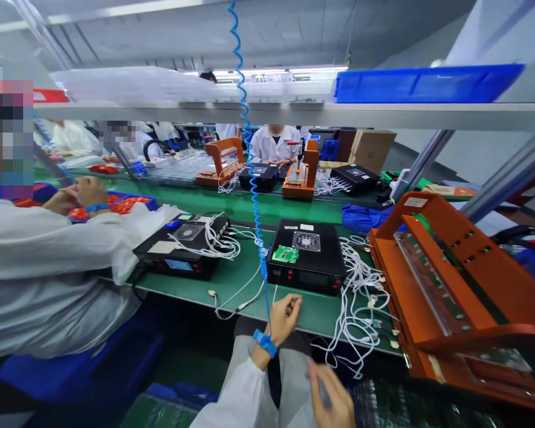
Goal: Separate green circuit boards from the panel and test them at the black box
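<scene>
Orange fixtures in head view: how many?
3. One large orange fixture open at the right of the near bench; two smaller ones on the far bench, one left and one right of the blue coiled cord. Others may be hidden.

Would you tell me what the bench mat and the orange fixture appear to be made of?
The bench mat looks like green rubber or vinyl, matte and smooth. The orange fixture seems a rigid board, perhaps resin laminate, with flat machined edges and a clear insert.

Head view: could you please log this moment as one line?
left hand: pinching thin white wire at green mat edge | right hand: blurred, empty, below bench | black box: green circuit board on top
</scene>
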`<action>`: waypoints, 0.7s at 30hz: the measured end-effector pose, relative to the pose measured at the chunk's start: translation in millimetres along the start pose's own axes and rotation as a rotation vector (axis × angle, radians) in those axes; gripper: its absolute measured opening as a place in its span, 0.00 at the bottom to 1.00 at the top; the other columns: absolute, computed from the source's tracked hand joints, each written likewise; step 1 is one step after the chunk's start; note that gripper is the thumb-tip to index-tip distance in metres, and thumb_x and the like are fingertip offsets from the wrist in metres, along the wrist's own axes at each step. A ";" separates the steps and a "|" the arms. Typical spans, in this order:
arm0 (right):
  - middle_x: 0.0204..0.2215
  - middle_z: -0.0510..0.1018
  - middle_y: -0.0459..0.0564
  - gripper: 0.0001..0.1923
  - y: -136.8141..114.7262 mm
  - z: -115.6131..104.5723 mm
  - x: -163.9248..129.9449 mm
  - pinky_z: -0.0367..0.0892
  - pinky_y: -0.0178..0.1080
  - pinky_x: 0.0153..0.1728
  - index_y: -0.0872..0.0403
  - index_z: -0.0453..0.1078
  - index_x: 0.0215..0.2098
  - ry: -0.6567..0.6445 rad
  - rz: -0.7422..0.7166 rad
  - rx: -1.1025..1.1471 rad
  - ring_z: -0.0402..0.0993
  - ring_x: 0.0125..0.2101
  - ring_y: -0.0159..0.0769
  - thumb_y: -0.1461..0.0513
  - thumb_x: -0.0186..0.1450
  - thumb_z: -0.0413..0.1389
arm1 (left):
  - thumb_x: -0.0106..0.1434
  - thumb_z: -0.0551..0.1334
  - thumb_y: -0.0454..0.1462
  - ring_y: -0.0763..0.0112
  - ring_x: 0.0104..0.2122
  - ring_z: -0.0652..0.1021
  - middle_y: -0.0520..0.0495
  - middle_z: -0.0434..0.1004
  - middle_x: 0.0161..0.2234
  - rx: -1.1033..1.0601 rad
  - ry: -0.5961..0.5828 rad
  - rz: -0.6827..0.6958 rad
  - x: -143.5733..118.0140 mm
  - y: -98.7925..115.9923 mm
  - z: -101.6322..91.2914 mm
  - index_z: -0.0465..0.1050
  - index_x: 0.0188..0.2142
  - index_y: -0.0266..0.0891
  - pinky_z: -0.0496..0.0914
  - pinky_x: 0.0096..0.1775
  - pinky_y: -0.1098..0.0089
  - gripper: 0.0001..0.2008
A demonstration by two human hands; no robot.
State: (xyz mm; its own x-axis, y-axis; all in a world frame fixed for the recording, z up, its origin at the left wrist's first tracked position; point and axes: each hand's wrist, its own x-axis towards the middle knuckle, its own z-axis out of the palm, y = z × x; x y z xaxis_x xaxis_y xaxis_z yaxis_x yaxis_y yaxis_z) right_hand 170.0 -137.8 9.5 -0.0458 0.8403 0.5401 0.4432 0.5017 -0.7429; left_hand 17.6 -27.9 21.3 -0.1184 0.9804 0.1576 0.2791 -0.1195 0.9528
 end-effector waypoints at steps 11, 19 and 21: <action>0.56 0.73 0.60 0.20 17.1 55.2 227.4 0.64 0.57 0.60 0.59 0.71 0.57 -0.225 -0.537 -0.389 0.61 0.63 0.52 0.56 0.72 0.51 | 0.71 0.55 0.44 0.68 0.30 0.79 0.45 0.79 0.33 -0.072 0.107 0.036 -40.1 10.5 -29.1 0.76 0.49 0.38 0.74 0.36 0.68 0.17; 0.44 0.79 0.52 0.12 -50.4 95.9 143.9 0.72 0.44 0.47 0.50 0.75 0.49 -0.059 -0.505 -0.095 0.76 0.45 0.40 0.66 0.68 0.56 | 0.72 0.52 0.50 0.60 0.55 0.76 0.39 0.73 0.57 -0.246 0.461 -0.061 -58.5 24.7 -81.7 0.62 0.65 0.43 0.74 0.52 0.63 0.26; 0.43 0.79 0.53 0.13 -76.2 121.6 120.2 0.73 0.44 0.45 0.49 0.75 0.50 -0.149 -0.510 0.043 0.76 0.45 0.41 0.67 0.69 0.55 | 0.71 0.51 0.52 0.59 0.56 0.75 0.39 0.74 0.58 -0.252 0.531 -0.099 -60.5 25.3 -97.3 0.64 0.63 0.42 0.72 0.55 0.62 0.28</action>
State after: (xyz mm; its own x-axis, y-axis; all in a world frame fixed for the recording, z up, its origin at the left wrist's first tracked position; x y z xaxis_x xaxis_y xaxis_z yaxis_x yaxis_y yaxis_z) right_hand 21.9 -50.0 83.0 -0.3739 0.5064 0.7770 0.2949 0.8592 -0.4181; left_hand -60.9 -105.5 61.1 -0.6112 0.7837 0.1108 0.0151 -0.1285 0.9916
